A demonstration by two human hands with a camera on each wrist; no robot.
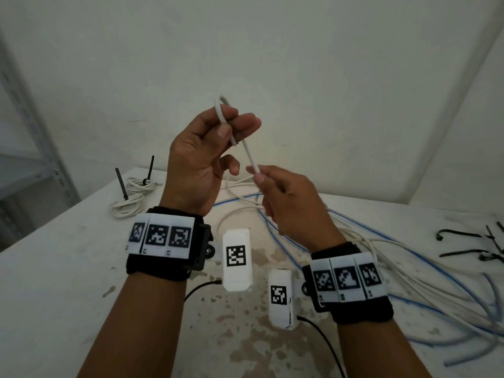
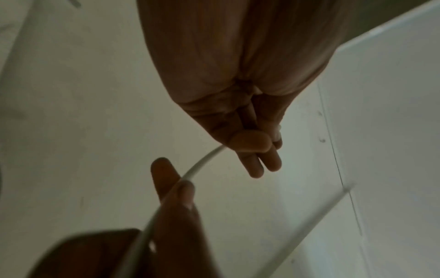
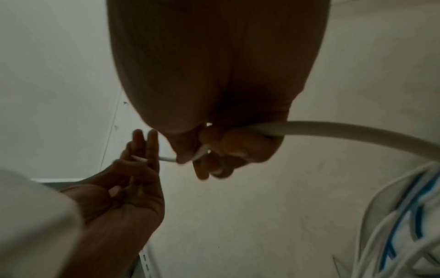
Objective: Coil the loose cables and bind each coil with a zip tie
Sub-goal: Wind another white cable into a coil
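Observation:
Both hands are raised above the table with a white cable [image 1: 246, 154] stretched between them. My left hand [image 1: 218, 137] pinches the cable's end between thumb and fingers, the tip poking up above the fingers. Lower and to the right, my right hand [image 1: 261, 177] pinches the same cable, which then drops to the table. The left wrist view shows the cable [image 2: 202, 163] running from the left fingers [image 2: 257, 150] down to the right hand's fingertips [image 2: 183, 188]. In the right wrist view the cable [image 3: 345, 127] leaves the right hand [image 3: 214, 154] toward the right.
Loose white and blue cables [image 1: 381, 255] sprawl over the right half of the table [image 1: 54, 282]. Two white coils bound with black zip ties [image 1: 133, 192] lie at the back left. Spare black zip ties [image 1: 469, 246] lie at the right edge. A metal shelf [image 1: 24, 148] stands left.

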